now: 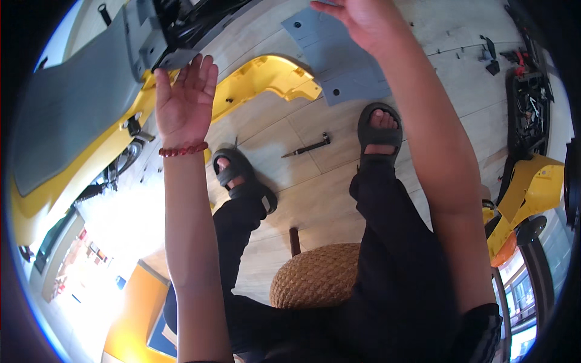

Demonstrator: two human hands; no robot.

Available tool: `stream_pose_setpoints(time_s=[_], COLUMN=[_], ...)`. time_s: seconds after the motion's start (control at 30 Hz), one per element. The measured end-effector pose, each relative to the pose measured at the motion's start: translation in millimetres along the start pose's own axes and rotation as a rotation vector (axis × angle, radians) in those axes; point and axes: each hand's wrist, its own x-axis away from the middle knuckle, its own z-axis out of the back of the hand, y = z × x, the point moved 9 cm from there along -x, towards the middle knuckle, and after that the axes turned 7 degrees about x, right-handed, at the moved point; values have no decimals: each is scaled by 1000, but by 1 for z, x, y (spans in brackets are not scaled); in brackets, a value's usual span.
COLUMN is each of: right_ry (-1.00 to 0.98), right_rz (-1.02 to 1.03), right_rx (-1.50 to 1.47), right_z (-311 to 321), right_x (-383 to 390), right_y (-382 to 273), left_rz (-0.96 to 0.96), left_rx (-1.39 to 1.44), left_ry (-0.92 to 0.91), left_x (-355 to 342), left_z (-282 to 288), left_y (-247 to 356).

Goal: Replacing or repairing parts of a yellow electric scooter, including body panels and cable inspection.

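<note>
My left hand (186, 100), with a red bead bracelet (183, 150) at the wrist, is turned palm up. Its fingers are stretched out, and their tips reach the edge of a grey plastic part (178, 59) on the yellow-and-grey scooter (75, 112). Whether they press on it I cannot tell. My right hand (369, 24) is raised at the top edge, above a flat grey panel (339, 60) on the floor. The fingers that show are extended with nothing in them; the rest of that hand is cut off. Between the hands lies a curved yellow body panel (263, 75).
A screwdriver-like tool (307, 146) with a black handle lies on the floor between my feet. Under me is a woven stool (315, 275). At right are a black tool case (532, 112), small black parts (491, 55) and another yellow panel (526, 190).
</note>
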Motion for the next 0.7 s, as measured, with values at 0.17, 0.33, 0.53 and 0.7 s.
stream_pose_setpoints(time_s=[0.17, 0.33, 0.53, 0.7], right_ry=[6, -44, -19, -15], right_rz=[-23, 13, -19, -93], right_rx=[37, -38, -126, -328], right_z=[-14, -28, -28, -26], right_x=[-4, -1, -3, -21], right_y=[-6, -19, -12, 5], left_rz=[-24, -125, -209, -205], left_rx=[147, 21, -105, -129], left_ry=[-39, 16, 111, 163], left_x=[-3, -6, -4, 0], left_z=[-13, -16, -27, -33], left_y=[-4, 2, 5, 8])
